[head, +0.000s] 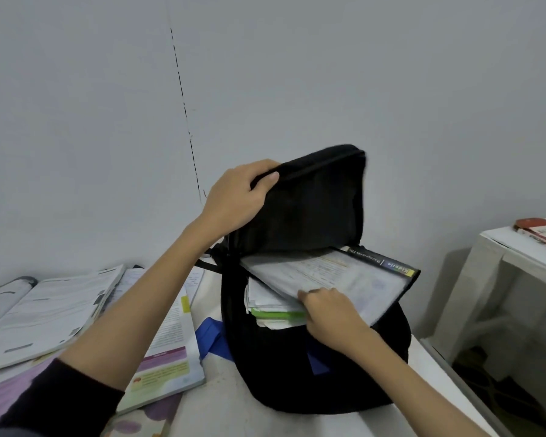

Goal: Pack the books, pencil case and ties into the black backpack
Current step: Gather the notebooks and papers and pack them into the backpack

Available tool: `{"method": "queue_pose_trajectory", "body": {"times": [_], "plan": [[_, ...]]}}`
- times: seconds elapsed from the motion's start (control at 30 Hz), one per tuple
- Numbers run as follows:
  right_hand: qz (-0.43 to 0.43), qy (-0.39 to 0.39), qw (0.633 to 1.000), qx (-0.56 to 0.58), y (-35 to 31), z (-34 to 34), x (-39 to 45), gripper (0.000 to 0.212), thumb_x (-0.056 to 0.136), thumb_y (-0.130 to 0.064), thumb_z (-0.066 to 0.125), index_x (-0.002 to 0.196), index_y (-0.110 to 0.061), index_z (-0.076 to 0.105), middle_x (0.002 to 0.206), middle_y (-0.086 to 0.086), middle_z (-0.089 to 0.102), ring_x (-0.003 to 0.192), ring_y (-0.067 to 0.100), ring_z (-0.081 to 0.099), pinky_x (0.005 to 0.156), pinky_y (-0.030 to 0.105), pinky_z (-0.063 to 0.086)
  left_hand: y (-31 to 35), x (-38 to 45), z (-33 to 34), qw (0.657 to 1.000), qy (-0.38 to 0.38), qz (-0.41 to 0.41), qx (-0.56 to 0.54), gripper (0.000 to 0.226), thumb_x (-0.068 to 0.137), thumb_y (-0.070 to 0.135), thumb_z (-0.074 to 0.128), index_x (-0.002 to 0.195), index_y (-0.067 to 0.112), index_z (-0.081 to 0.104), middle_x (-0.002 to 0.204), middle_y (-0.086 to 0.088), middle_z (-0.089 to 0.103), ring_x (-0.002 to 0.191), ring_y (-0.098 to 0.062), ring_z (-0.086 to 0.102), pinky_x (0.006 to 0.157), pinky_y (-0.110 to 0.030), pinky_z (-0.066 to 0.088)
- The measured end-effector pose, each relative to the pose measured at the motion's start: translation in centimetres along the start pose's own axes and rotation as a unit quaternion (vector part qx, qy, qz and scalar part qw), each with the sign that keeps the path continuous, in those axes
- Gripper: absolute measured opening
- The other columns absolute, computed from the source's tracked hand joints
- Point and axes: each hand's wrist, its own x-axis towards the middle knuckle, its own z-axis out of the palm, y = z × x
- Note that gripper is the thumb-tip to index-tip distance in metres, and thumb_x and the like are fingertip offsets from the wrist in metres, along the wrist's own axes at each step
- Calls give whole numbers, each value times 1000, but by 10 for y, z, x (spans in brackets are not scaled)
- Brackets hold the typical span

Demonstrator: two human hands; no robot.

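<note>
Plain grey wall behind; on the white bench (297, 421) I see the black fabric backpack (297, 367) upright, left hand (234, 200) with its grip clamped on the top flap (309, 200), holding the mouth open. Right hand (331, 313) pinches a clear plastic document folder (353, 275) half inside, atop books with a green edge (278, 315). Open textbooks (44, 310) and blue tie (210, 337) wait left of the bag; can't spot the pencil case.

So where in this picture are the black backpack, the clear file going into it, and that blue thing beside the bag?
black backpack (312, 373), head view, on its front panel.
clear file (360, 275), head view, on the paper showing through its cover.
blue thing (210, 337), head view, on the fabric left of the bag.
</note>
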Motion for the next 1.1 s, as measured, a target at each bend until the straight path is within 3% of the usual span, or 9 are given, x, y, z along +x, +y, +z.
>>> {"method": "queue_pose_trajectory", "body": {"times": [0.17, 0.27, 0.33, 0.43, 0.57, 0.63, 0.83, 0.97, 1.1], "plan": [[66, -12, 990, 122, -49, -10, 60, 25, 90, -12, 49, 113, -1, 55, 120, 19, 57, 113, 35, 52, 87, 35, 44, 0, 1, 1, 1000, 13, -5, 26, 23, 97, 29, 48, 111, 29, 67, 103, 19, 66, 104, -8, 59, 87, -28, 45], [62, -46, 973, 220, -50, -13, 84, 36, 88, -46, 56, 94, -11, 58, 117, 13, 61, 113, 31, 55, 90, 36, 42, -5, 3, 0, 997, 38, -31, 61, 24, 96, 32, 49, 112, 30, 67, 107, 15, 68, 104, -9, 59, 82, -26, 43], [18, -120, 968, 218, -36, -13, 83, 53, 83, -62, 55, 111, -19, 62, 131, 5, 57, 125, 27, 48, 105, 43, 34, -9, 6, -4, 995, 66, -43, 68, 25, 96, 32, 49, 112, 29, 67, 107, 14, 69, 103, -11, 59, 82, -28, 45], [-39, -174, 978, 107, 0, -2, 63, 77, 75, -71, 56, 142, -41, 33, 157, -7, 18, 146, 30, 8, 111, 63, -2, -12, 12, -8, 993, 99, -45, 35, 24, 95, 28, 50, 108, 23, 70, 101, 12, 70, 98, -11, 62, 84, -29, 48], [13, -113, 992, 57, 32, 25, 33, 100, 55, -94, 28, 144, -51, 16, 160, -6, 6, 144, 40, -7, 110, 62, -7, -16, 23, -7, 993, 112, -45, -9, 23, 94, 26, 51, 103, 21, 72, 96, 13, 71, 94, -9, 63, 86, -31, 50], [14, -93, 995, 33, 34, 35, 27, 106, 47, -96, 8, 144, -53, 6, 160, -5, 1, 143, 42, -7, 112, 61, -5, -17, 29, -6, 992, 119, -45, -25, 23, 92, 27, 52, 100, 22, 73, 94, 14, 71, 93, -8, 64, 87, -36, 51], [17, -99, 995, 12, 19, 44, 33, 117, 41, -94, -15, 147, -46, 0, 160, 3, -5, 140, 51, -9, 109, 65, -4, -16, 35, -2, 991, 122, -36, -42, 21, 93, 22, 54, 99, 19, 73, 88, 17, 68, 91, -7, 64, 87, -35, 51], [63, -104, 992, 36, 6, 40, 56, 102, 57, -86, -6, 149, -43, 4, 160, 4, -5, 139, 52, -9, 106, 68, -4, -15, 34, -1, 992, 118, -32, -39, 21, 93, 21, 53, 98, 18, 73, 85, 19, 67, 89, -6, 64, 85, -32, 51], [49, -144, 987, 43, 4, 38, 65, 112, 48, -90, -4, 149, -43, 0, 159, 4, -9, 139, 51, -11, 106, 68, -4, -16, 32, -3, 992, 115, -30, -34, 21, 93, 21, 53, 99, 19, 73, 86, 20, 67, 90, -4, 64, 86, -31, 51]]}}
